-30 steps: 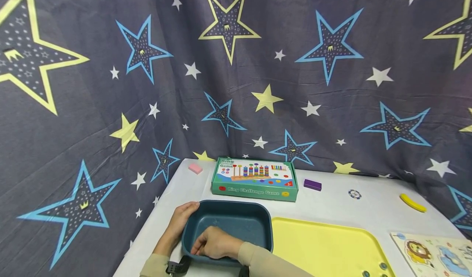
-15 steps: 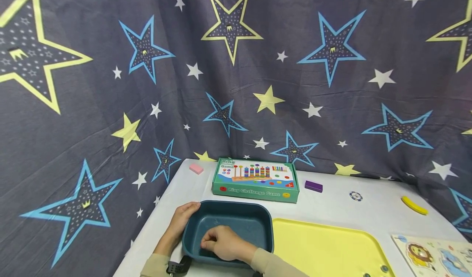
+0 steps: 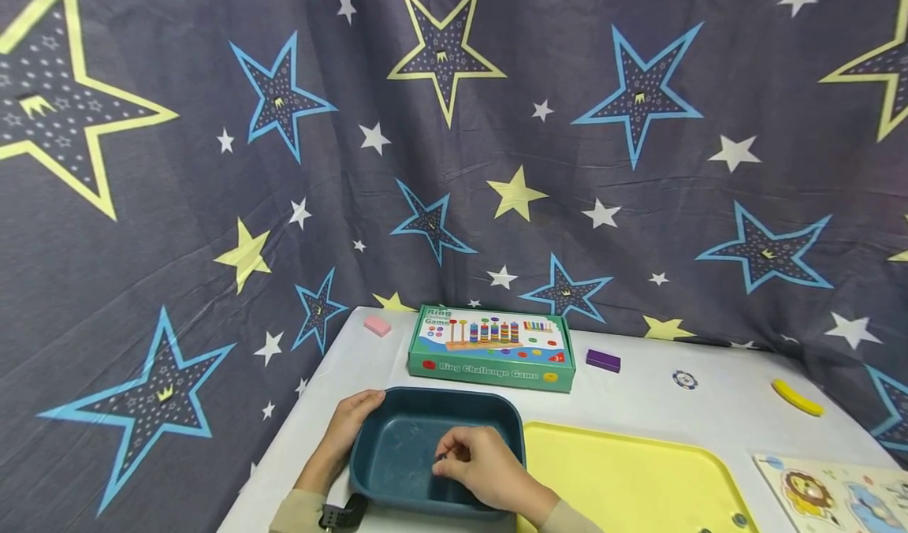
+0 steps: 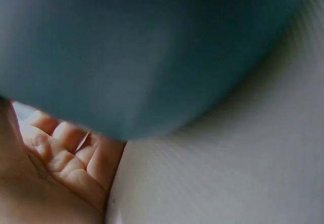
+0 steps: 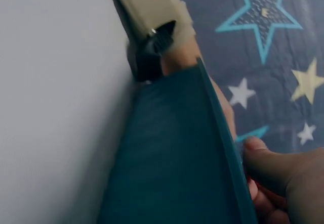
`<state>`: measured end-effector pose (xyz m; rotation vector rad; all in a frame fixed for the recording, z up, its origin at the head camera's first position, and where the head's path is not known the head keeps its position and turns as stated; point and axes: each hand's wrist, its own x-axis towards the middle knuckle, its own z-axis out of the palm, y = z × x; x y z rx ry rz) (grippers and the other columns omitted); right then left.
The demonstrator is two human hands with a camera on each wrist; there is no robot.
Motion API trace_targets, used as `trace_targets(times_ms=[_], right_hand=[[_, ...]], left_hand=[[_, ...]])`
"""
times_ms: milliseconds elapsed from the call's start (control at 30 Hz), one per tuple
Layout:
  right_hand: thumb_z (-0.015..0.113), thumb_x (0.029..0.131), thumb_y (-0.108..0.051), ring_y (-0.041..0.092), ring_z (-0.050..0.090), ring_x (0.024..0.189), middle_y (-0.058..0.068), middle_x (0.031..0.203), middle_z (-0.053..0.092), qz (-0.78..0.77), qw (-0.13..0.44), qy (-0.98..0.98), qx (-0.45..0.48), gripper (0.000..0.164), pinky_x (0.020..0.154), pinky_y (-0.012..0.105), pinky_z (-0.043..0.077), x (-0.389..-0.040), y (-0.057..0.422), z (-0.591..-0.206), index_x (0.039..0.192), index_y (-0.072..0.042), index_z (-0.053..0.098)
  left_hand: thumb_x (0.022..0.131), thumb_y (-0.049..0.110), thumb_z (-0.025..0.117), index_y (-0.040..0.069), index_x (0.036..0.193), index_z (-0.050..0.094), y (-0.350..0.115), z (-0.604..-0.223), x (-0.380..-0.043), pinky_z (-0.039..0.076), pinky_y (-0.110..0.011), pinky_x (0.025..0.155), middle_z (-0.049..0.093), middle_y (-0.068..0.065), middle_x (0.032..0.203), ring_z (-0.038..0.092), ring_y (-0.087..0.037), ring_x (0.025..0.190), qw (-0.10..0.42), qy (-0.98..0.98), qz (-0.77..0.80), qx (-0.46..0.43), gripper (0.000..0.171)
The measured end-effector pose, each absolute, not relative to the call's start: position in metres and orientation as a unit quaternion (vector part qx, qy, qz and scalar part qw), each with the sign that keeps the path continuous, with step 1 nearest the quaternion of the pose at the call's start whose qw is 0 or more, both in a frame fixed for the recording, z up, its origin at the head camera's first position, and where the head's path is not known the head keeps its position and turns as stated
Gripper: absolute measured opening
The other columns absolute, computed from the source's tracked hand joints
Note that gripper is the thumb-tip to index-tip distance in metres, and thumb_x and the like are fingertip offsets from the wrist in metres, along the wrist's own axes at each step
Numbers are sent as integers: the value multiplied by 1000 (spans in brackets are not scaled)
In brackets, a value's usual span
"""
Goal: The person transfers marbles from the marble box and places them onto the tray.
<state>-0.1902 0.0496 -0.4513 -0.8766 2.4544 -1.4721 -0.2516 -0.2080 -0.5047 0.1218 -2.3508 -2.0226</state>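
Note:
A dark teal plastic bin (image 3: 397,454) stands on the table. My left hand (image 3: 349,426) holds its outer left side, with fingertips right at the back left corner of the rim; in the left wrist view the fingers (image 4: 63,143) are partly hidden behind the bin's wall. Over the right half of the bin, my right hand (image 3: 478,462) pinches a small dark piece (image 3: 441,457) between thumb and fingertips. That piece is too small to make out its kind. In the right wrist view, the thumb (image 5: 271,168) shows beyond the teal wall, and the piece is hidden.
A yellow tray (image 3: 624,470) with small round metallic pieces (image 3: 740,519) lies right of the bin. Behind are a green Ring Challenge Game box (image 3: 493,348), a pink block (image 3: 377,326) and a purple block (image 3: 603,360). Farther right lie a chip (image 3: 685,379), a yellow curved piece (image 3: 798,397) and an animal board (image 3: 830,490).
My right hand has moved from the bin's front left toward its right side and risen a little, and a small dark piece now shows at its fingertips. The left hand stays put.

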Motion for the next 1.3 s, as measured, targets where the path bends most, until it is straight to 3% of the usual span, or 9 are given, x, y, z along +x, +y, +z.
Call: trace_targets(times_ms=[167,300,567,733,967,1300], right_hand=[[58,88,-26,2,50,62,-7,79,63,-496,49,813,-303,15,55,20,44,-190,70,-450,97,-17,66],[57,89,-24,4,49,61,-5,86,63,-501,12,821,-272,14,55,22,44,-189,84,-447,101,-25,64],[65,83,-22,9,46,56,-7,73,58,-543,-66,825,-144,12,50,21,40,-187,104,-448,92,-31,65],[62,85,-12,17,55,58,1,75,62,-597,-95,792,-85,11,50,21,40,-187,115,-455,93,-18,66],[55,85,2,20,59,64,10,76,59,-637,-90,765,-25,14,49,23,42,-192,136,-467,98,-1,59],[63,83,-12,8,51,64,5,80,59,-583,-93,806,41,14,52,22,40,-198,168,-489,94,-3,60]], left_hand=[[85,37,60,3,98,67,-207,-503,-252,42,-28,77,65,-4,88,56,-15,85,20,-762,-646,37,37],[87,34,59,1,99,66,-205,-493,-247,42,-29,78,65,-5,90,55,-15,86,10,-763,-645,35,36],[88,29,58,-3,100,64,-199,-475,-237,42,-29,77,64,-13,93,55,-18,87,6,-763,-645,36,34],[88,30,57,-2,101,64,-200,-475,-237,40,-30,80,64,-15,96,54,-19,90,5,-768,-639,38,36],[88,29,58,-2,100,65,-200,-476,-237,42,-30,78,65,-11,93,55,-17,88,7,-764,-644,37,34],[88,28,58,-3,101,64,-200,-477,-237,43,-28,76,65,-14,94,56,-20,88,5,-759,-650,41,34]])
